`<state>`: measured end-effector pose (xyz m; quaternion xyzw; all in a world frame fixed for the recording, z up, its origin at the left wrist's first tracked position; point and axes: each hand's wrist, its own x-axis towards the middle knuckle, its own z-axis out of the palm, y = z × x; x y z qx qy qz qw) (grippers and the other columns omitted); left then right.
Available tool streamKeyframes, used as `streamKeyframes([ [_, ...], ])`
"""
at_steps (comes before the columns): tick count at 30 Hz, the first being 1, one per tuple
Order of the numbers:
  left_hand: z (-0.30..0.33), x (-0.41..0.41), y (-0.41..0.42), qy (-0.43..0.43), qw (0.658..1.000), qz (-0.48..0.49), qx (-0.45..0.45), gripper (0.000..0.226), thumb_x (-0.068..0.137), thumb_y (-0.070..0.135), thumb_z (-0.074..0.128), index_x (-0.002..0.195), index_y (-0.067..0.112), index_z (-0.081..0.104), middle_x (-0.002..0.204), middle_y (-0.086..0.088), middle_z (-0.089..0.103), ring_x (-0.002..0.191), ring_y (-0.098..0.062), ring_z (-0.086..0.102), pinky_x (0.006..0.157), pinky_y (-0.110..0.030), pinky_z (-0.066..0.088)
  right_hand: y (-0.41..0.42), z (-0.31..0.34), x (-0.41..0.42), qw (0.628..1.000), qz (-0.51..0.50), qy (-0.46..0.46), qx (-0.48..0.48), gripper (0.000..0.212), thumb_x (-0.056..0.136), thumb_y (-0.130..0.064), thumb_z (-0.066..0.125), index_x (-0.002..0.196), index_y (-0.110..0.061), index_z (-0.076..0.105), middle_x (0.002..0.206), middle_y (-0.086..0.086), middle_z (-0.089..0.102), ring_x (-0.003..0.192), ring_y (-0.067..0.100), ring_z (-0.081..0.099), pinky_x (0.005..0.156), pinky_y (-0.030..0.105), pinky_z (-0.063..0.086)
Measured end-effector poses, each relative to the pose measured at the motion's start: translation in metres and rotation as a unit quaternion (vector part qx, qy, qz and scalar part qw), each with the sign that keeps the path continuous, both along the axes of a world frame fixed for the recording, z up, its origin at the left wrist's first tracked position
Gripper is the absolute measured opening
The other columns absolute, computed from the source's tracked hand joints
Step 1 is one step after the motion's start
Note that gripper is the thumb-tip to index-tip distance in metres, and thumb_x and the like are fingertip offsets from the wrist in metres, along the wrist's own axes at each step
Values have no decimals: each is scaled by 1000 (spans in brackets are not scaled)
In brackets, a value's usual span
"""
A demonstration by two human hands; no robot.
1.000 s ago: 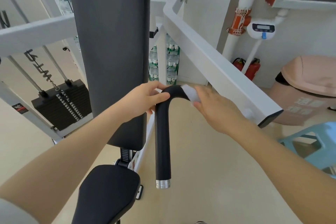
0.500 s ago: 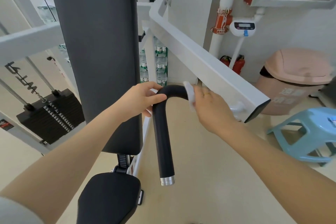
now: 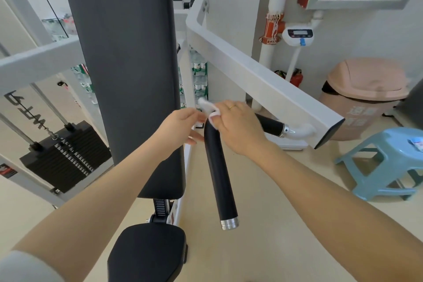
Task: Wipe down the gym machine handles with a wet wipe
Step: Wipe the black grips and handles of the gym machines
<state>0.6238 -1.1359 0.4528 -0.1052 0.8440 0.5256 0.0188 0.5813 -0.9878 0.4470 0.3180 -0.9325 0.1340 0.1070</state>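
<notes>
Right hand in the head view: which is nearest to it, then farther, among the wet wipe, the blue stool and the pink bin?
1. wet wipe: under the right hand, pressed on the handle's bend.
2. blue stool: on the floor, lower right.
3. pink bin: by the far wall, behind the stool.

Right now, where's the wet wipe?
Head view, centre: the wet wipe is under the right hand, on the black handle's bend, beside the left hand.

Cam: single head-worn, wide-angle.
Faces: fwd + down, over both forearms.
Near: black handle (image 3: 219, 167), close, centre.
Far right: pink bin (image 3: 366, 91), blue stool (image 3: 386, 155).
</notes>
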Motion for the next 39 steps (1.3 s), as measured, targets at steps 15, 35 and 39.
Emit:
streamKeyframes([
  [15, -19, 29, -3, 26, 1000, 1, 8, 32, 99, 12, 31, 120, 15, 56, 98, 0, 64, 71, -13, 62, 75, -30, 53, 27, -15, 76, 866, 123, -382, -298, 37, 96, -32, 39, 133, -29, 41, 135, -28, 38, 127, -17, 29, 108, 8, 21],
  [35, -18, 39, 9, 37, 994, -94, -29, 68, 89, 29, 60, 145, 38, 23, 121, 7, 44, 102, -6, 45, 90, -24, 35, 10, -9, 40, 716, -5, -506, -481, 30, 99, -18, 38, 125, -20, 52, 105, 7, 65, 97, 19, 64, 90, 37, 52],
  [39, -21, 38, 7, 39, 994, -96, -26, 67, 89, 31, 60, 145, 40, 25, 129, 6, 40, 112, -9, 36, 96, -27, 28, 32, -30, 76, 745, 23, -564, -357, 40, 81, -17, 43, 119, -26, 52, 94, 16, 68, 92, 24, 67, 91, 36, 52],
])
